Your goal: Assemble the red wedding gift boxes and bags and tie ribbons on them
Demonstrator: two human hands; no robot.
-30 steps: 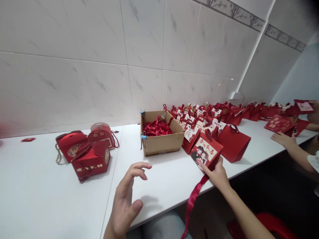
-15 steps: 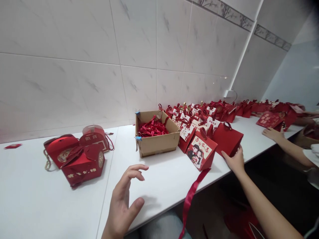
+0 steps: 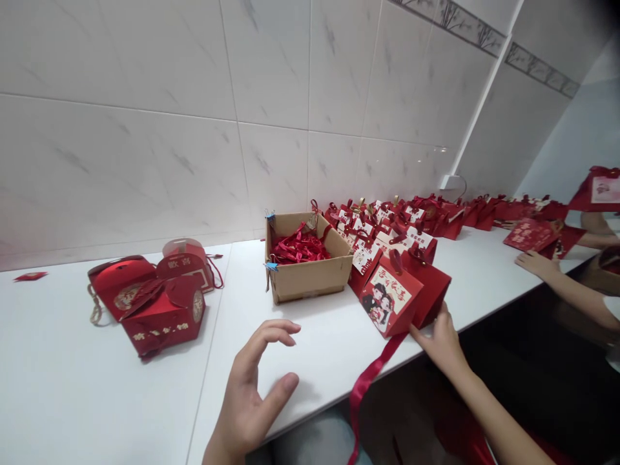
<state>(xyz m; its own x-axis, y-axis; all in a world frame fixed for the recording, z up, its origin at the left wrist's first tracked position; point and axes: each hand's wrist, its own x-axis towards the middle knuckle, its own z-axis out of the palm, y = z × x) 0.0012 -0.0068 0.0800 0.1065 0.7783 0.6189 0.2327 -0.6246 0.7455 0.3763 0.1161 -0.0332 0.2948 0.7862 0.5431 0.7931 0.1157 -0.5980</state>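
My left hand (image 3: pixel 252 400) hovers open above the white table's (image 3: pixel 72 387) front edge, fingers curled loosely, holding nothing. My right hand (image 3: pixel 438 339) reaches out to the right with its fingers against the lower side of a plain red gift bag (image 3: pixel 433 287). That bag sits pressed up behind a red gift bag with a cartoon couple on its front (image 3: pixel 390 300). A long red ribbon (image 3: pixel 368 381) trails from under the picture bag over the table edge. A cardboard box (image 3: pixel 310 278) full of red ribbons stands just beyond my left hand.
Several red gift bags (image 3: pixel 387 226) line the tiled wall to the right. Red folded boxes (image 3: pixel 150 300) sit at the left. Another person's hand (image 3: pixel 533 263) rests on the table at the far right, beside more red bags (image 3: pixel 530 234).
My right hand left the picture bag, went to the plain red bag's right side and pushed it left until it sat behind the picture bag. My left hand stayed hovering.
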